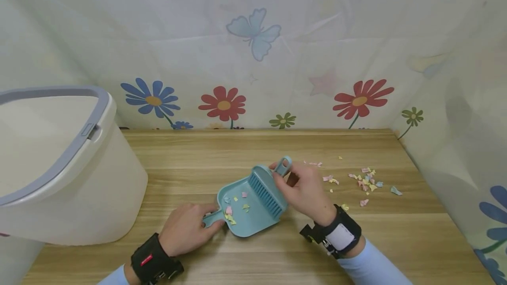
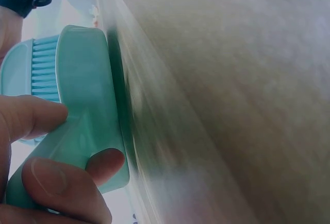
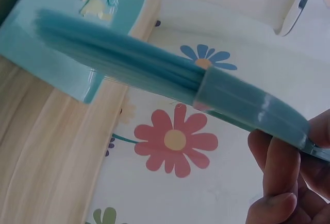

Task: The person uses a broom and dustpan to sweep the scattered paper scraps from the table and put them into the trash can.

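Observation:
My left hand [image 1: 192, 228] grips the short handle of a light blue dustpan [image 1: 245, 228], which the left wrist view shows tilted up beside the table surface. Several scraps of coloured paper [image 1: 229, 211] lie in the pan, mostly near its handle end. In my right hand [image 1: 306, 190] is a matching small brush [image 1: 273, 188], pinched at its handle between thumb and fingers. Its bristles [image 3: 124, 59] point into the pan, over its open side. More torn paper scraps [image 1: 368, 181] lie scattered on the table to the right of my right hand.
A large white bin [image 1: 79, 188] with a grey-blue rim stands on the left. The wooden table [image 1: 190, 153] meets a white curtain [image 1: 301, 47] printed with flowers and a butterfly at the back and right.

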Action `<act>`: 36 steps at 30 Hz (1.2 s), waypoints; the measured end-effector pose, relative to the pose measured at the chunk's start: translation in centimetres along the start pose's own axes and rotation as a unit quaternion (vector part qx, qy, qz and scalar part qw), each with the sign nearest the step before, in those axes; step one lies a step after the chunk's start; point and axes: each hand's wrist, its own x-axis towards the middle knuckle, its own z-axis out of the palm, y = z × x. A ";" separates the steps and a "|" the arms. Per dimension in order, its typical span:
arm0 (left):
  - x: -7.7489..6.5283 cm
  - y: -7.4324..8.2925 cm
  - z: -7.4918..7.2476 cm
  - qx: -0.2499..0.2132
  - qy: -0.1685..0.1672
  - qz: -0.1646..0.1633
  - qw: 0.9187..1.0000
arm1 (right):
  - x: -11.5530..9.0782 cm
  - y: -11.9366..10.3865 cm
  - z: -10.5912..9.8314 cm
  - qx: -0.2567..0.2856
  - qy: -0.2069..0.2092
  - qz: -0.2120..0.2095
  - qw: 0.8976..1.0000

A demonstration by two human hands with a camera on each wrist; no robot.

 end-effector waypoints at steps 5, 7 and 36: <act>0.0 -0.1 0.1 0.004 -0.002 -0.003 1.000 | 0.1 0.3 -0.1 -0.030 0.003 -0.001 1.000; 0.0 -0.1 0.0 0.003 -0.003 -0.003 1.000 | 0.0 0.4 0.1 -0.040 -0.001 -0.004 0.999; 0.0 0.0 -0.1 0.000 0.003 -0.002 1.000 | -0.9 -0.4 1.9 0.024 -0.045 -0.054 0.997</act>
